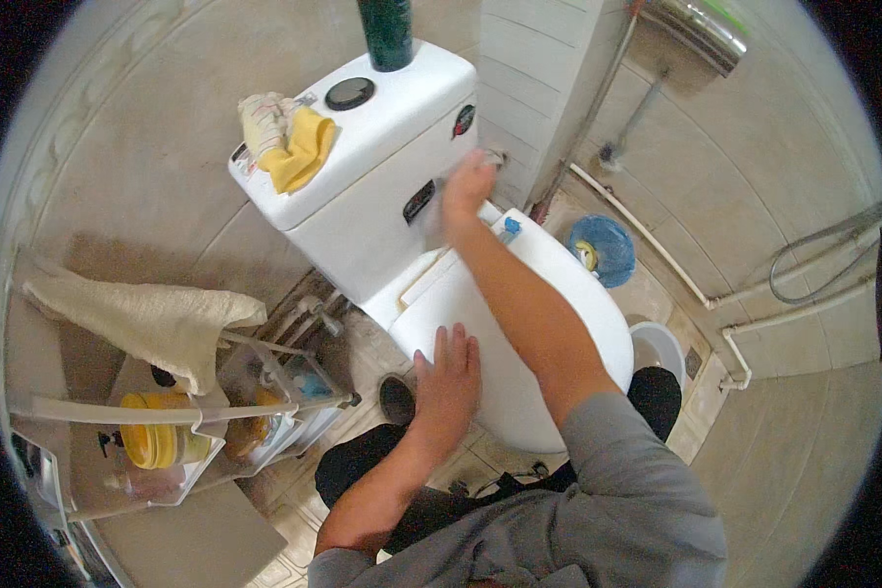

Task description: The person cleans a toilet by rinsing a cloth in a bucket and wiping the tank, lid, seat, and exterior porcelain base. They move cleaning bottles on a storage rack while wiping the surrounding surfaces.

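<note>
A white toilet with a closed lid (514, 382) stands before me, its cistern (367, 206) behind it. My left hand (448, 389) rests on the near left edge of the lid, fingers spread, holding nothing. My right hand (470, 184) reaches over the lid to the cistern's right front; it is blurred, and whether it grips something is hard to tell. A blue item (511, 229) lies by the lid hinge. On the cistern top are a yellow and cream cloth (294, 151), a round flush button (350, 94) and a dark green cylindrical container (387, 37).
At the left, a shelf rack (242, 411) holds a yellow tub (147, 430), with a cream towel (154, 316) over it. On the right floor are a blue basin (614, 250) and a white bucket (665, 345). Pipes (647, 239) run along the right wall near a toilet brush (608, 154).
</note>
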Available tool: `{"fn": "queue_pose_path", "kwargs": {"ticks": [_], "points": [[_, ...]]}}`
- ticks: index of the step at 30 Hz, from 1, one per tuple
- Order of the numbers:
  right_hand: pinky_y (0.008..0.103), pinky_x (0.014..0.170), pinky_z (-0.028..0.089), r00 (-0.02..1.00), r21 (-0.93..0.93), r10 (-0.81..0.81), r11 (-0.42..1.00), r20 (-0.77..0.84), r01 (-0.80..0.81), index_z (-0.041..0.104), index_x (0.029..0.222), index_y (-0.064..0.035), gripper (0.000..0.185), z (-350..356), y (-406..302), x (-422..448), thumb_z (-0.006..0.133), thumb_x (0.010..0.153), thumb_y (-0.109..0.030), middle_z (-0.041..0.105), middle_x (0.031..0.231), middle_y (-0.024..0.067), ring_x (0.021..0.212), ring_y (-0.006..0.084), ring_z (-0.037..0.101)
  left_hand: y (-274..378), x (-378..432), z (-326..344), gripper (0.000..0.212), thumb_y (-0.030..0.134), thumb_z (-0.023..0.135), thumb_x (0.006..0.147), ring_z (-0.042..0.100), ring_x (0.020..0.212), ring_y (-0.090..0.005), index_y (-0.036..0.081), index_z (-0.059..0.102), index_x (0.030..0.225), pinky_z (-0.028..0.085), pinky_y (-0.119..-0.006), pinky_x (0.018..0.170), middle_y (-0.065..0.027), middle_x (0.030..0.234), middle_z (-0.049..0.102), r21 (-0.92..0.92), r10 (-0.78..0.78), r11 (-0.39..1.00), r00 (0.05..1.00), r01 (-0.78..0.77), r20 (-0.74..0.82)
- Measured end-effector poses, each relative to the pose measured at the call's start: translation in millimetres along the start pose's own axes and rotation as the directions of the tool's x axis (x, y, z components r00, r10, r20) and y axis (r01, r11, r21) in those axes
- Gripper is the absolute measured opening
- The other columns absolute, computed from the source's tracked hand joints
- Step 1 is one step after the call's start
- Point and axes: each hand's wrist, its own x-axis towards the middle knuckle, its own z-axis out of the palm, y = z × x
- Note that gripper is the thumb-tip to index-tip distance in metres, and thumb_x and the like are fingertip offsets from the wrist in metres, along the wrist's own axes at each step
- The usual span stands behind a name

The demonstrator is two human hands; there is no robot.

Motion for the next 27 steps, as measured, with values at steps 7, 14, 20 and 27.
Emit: {"fn": "queue_pose_path", "kwargs": {"ticks": [7, 14, 20, 27], "points": [[0.0457, 0.116, 0.037, 0.988, -0.106, 0.145, 0.983, -0.048, -0.149, 0.038, 0.147, 0.0093, 0.061, 5, 66, -86, 0.04, 0.109, -0.039, 0.04, 0.155, 0.0318, 0.137, 0.0422, 0.047, 6, -1, 1, 0.056, 0.016, 0.049, 0.098, 0.032, 0.149, -0.047, -0.002, 0.044, 0.151, 0.038, -0.071, 0.109, -0.0255, 0.162, 0.033, 0.113, -0.022, 0.993, 1.0, 0.023, -0.005], [0.0473, 0.109, 0.04, 0.916, -0.317, 0.345, 0.909, 0.204, -0.271, 0.056, 0.125, 0.0124, 0.054, 10, 44, -182, 0.046, 0.108, -0.038, 0.053, 0.139, 0.0336, 0.13, 0.0427, 0.052, -15, -11, -1, 0.058, 0.022, 0.048, 0.1, 0.03, 0.151, -0.0465, 0.002, 0.042, 0.154, 0.034, -0.07, 0.114, -0.0238, 0.16, 0.04, 0.06, 0.022, 0.998, 0.981, -0.034, 0.192], [0.0465, 0.108, 0.043, 0.984, -0.22, 0.178, 0.961, 0.021, -0.17, 0.054, 0.131, 0.0087, 0.046, -25, 53, -14, 0.044, 0.109, -0.03, 0.061, 0.129, 0.0285, 0.123, 0.0381, 0.059, 4, -2, -11, 0.057, 0.011, 0.051, 0.099, 0.026, 0.153, -0.0457, -0.006, 0.041, 0.152, 0.031, -0.072, 0.113, -0.0269, 0.165, 0.027, -0.128, -0.017, 0.992, 1.0, 0.018, 0.008], [0.0472, 0.106, 0.044, 0.941, 0.116, 0.296, 0.941, 0.165, -0.317, 0.042, 0.146, -0.0011, 0.055, -33, 97, -39, 0.049, 0.103, -0.034, 0.049, 0.147, 0.0207, 0.126, 0.0331, 0.051, 17, 9, 7, 0.077, 0.019, 0.069, 0.089, 0.025, 0.153, -0.0458, -0.002, 0.036, 0.155, 0.032, -0.071, 0.115, -0.0258, 0.165, 0.025, 0.025, -0.022, 0.999, 0.995, 0.02, 0.092]]}}
